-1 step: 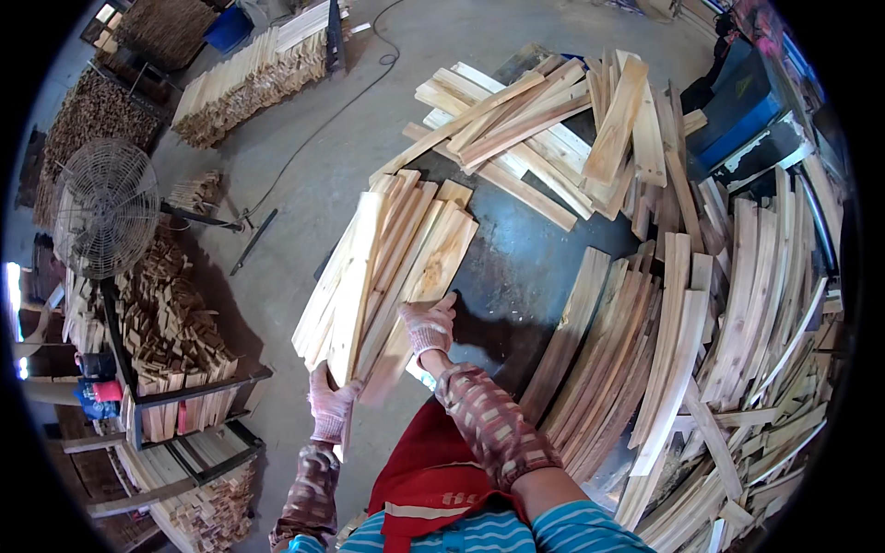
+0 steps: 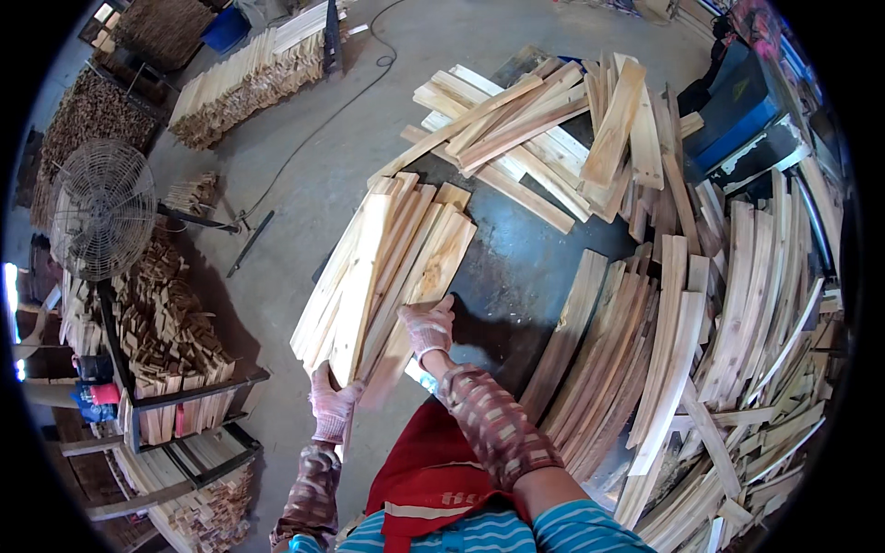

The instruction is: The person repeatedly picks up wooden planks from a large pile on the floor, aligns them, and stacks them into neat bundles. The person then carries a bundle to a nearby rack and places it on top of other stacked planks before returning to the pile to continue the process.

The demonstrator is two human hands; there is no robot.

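Observation:
Before me lies a stack of wooden boards (image 2: 419, 235), their far ends fanned slightly. My left hand (image 2: 332, 405), in a pale knit glove, is closed on the near end of a light-coloured board (image 2: 361, 286), which lies slantwise across the top. My right hand (image 2: 429, 329), gloved alike, grips the edge of a wider knotty board (image 2: 441, 260) on the stack's right side. Its fingers curl over that edge and are partly hidden. Patterned sleeve covers sit on both forearms.
A loose heap of boards (image 2: 525, 138) lies crosswise beyond the stack. More boards (image 2: 599, 350) lean in rows at right, beside a blue machine (image 2: 737, 111). At left stand a caged fan (image 2: 103, 207) and racked wood pieces (image 2: 180, 318). A cable (image 2: 313, 138) runs across the floor.

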